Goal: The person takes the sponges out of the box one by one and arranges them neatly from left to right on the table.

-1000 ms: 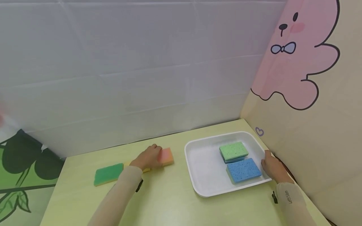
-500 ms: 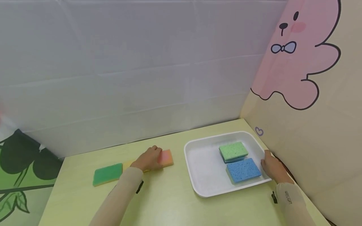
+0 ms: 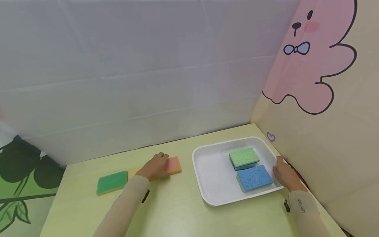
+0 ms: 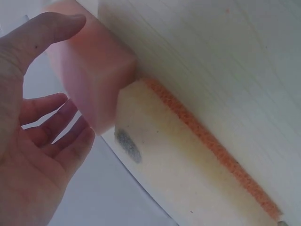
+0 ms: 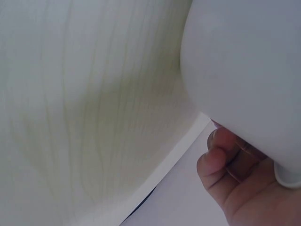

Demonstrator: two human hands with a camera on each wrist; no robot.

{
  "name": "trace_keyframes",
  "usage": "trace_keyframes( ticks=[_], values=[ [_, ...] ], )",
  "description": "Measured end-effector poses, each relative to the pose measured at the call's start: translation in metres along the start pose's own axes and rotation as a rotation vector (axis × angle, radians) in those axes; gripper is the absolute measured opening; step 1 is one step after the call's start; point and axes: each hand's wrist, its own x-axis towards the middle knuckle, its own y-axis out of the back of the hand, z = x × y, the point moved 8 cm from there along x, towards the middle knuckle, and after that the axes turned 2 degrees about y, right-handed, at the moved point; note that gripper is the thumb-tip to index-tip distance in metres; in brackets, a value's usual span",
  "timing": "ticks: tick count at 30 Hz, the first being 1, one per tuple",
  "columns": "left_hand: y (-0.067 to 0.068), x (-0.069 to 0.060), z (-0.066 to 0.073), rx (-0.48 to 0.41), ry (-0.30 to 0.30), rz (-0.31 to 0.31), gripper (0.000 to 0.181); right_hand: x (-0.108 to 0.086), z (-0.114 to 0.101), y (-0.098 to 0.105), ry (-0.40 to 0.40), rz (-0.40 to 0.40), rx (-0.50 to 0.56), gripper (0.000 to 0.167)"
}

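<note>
On the table, a pink-orange sponge (image 3: 173, 165) lies flat in a row with a yellow sponge (image 3: 134, 171), partly hidden by my arm, and a green sponge (image 3: 112, 182). My left hand (image 3: 154, 167) holds the pink-orange sponge from above. In the left wrist view its thumb lies along one side and the fingertips along the other. A pale sponge (image 4: 164, 150) with an orange layer butts against it there. At the right, my right hand (image 3: 287, 174) grips the rim of a white tray (image 3: 211, 177), its fingers (image 5: 211, 162) curled at the edge.
Inside the tray sit a light green sponge (image 3: 244, 157), with a blue layer showing beneath, and a blue sponge (image 3: 255, 177). A grey-white sheet (image 3: 148, 82) rises behind the table (image 3: 174, 214); a printed wall (image 3: 340, 158) stands close at the right.
The pink-orange sponge has settled flatter onto the table under my left hand. The right hand and tray hold their place; the view has shifted slightly.
</note>
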Motion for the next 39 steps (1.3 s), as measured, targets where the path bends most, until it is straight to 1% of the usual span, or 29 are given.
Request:
trace_keyframes(
  ticks=[4, 9, 13, 16, 19, 21, 26, 30, 33, 35, 37, 39],
  values=[
    [0.001, -0.002, 0.000, 0.013, -0.007, 0.001, 0.076, 0.000, 0.000, 0.000, -0.010, -0.004, 0.007, 0.032],
    [0.005, -0.004, 0.004, 0.018, 0.011, -0.002, 0.077, 0.000, 0.000, 0.001, 0.000, 0.002, -0.003, 0.031],
    [0.014, -0.004, 0.011, -0.010, 0.037, -0.005, 0.078, 0.000, 0.002, 0.000, -0.005, -0.003, -0.003, 0.032],
    [0.021, -0.002, 0.019, -0.017, 0.051, -0.018, 0.073, 0.000, 0.001, 0.001, 0.004, 0.000, -0.003, 0.032],
    [0.028, -0.001, 0.030, -0.023, 0.040, -0.026, 0.071, 0.000, 0.000, 0.001, 0.019, 0.005, -0.005, 0.031],
    [0.033, 0.000, 0.038, -0.026, 0.016, -0.022, 0.070, 0.000, 0.000, 0.001, 0.020, 0.006, -0.003, 0.031],
    [0.044, 0.006, 0.061, -0.033, -0.043, 0.016, 0.060, 0.001, 0.001, 0.001, -0.008, 0.003, 0.012, 0.033],
    [0.048, 0.012, 0.076, -0.043, -0.059, 0.023, 0.053, 0.002, 0.001, 0.001, 0.000, 0.016, 0.008, 0.031],
    [0.050, 0.018, 0.089, -0.025, -0.082, 0.035, 0.054, 0.002, 0.000, 0.001, 0.019, 0.031, 0.004, 0.029],
    [0.052, 0.023, 0.100, -0.001, -0.106, 0.056, 0.055, 0.002, 0.000, 0.000, 0.019, 0.037, 0.005, 0.029],
    [0.053, 0.029, 0.112, 0.023, -0.124, 0.072, 0.054, 0.003, 0.000, -0.001, 0.011, 0.032, 0.011, 0.030],
    [0.055, 0.035, 0.125, 0.043, -0.128, 0.077, 0.052, 0.003, 0.000, -0.002, 0.000, 0.028, 0.013, 0.030]
  ],
)
